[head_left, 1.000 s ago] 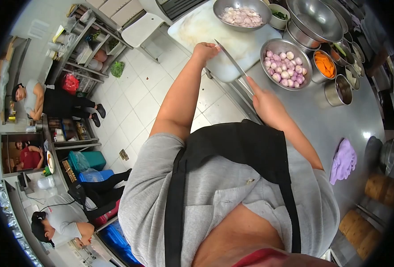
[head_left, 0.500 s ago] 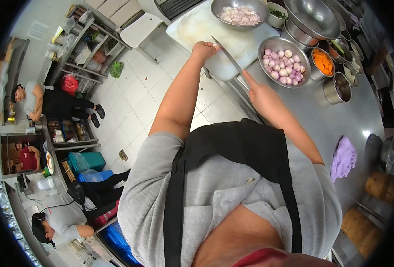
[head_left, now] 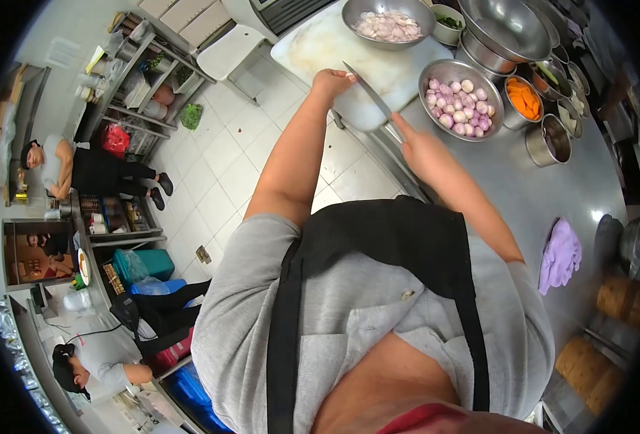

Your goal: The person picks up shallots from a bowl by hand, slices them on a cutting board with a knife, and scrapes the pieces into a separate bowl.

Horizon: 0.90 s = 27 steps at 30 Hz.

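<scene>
My right hand is wrapped round the handle of a kitchen knife, its blade pointing up and left over the near edge of a white cutting board. My left hand is closed in a pinch close to the blade's tip, on a small pale piece that looks like a shallot, mostly covered by the fingers. Right of the knife, a metal bowl holds whole peeled shallots. Sliced shallots fill another metal bowl at the board's far side.
Orange carrot pieces sit in a metal container beside a metal pot. A large metal bowl rests on stacked pots. A purple cloth lies on the steel counter. Two people in grey shirts stand at the left; another person shows through an opening.
Both hands and the knife keep nearly the same place, with the view shifted slightly. The person in the opening at the left has changed posture.
</scene>
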{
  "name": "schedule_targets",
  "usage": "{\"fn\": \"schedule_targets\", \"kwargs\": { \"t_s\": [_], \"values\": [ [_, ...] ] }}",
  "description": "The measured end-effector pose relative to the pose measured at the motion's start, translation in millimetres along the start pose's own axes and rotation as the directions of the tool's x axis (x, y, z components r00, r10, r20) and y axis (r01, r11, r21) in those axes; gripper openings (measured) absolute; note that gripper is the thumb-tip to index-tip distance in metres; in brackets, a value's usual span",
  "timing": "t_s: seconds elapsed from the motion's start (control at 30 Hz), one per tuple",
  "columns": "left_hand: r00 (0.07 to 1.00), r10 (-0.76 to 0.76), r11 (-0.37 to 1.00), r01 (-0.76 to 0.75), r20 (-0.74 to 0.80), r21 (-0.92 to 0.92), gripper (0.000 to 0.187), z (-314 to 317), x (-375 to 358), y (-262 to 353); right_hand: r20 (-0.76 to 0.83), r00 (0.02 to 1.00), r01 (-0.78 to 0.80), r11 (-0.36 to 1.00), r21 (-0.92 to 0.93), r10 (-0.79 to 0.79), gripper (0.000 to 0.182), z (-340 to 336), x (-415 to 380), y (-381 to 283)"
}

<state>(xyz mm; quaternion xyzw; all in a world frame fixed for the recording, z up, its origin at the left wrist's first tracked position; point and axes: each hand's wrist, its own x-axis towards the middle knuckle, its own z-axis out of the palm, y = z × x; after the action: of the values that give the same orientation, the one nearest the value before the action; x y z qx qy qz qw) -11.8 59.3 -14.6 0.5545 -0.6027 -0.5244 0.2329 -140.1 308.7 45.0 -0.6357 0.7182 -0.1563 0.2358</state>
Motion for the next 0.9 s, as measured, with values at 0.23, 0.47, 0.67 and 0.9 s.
{"fn": "schedule_targets", "kwargs": {
  "t_s": [0.23,0.47,0.67,0.9],
  "values": [
    [0.997,0.001,0.995,0.007,0.075,-0.100,0.030,-1,-1,-4,-0.061,0.996,0.068,0.998,0.008,-0.067,0.061,-6,-40,2],
    [0.998,-0.013,1.000,0.013,0.055,0.008,0.033,2,6,-8,-0.016,1.000,0.022,0.999,-0.041,-0.022,0.061,-1,-17,1],
    [1.000,0.020,1.000,-0.020,0.007,-0.015,0.035,1,-2,-5,-0.023,1.000,0.012,0.999,-0.031,-0.013,0.061,2,14,-1],
    [0.999,0.020,0.999,-0.021,0.033,0.036,0.036,-1,9,-12,-0.033,0.998,0.046,0.998,-0.039,-0.047,0.062,-18,-38,-3]
  ]
}}
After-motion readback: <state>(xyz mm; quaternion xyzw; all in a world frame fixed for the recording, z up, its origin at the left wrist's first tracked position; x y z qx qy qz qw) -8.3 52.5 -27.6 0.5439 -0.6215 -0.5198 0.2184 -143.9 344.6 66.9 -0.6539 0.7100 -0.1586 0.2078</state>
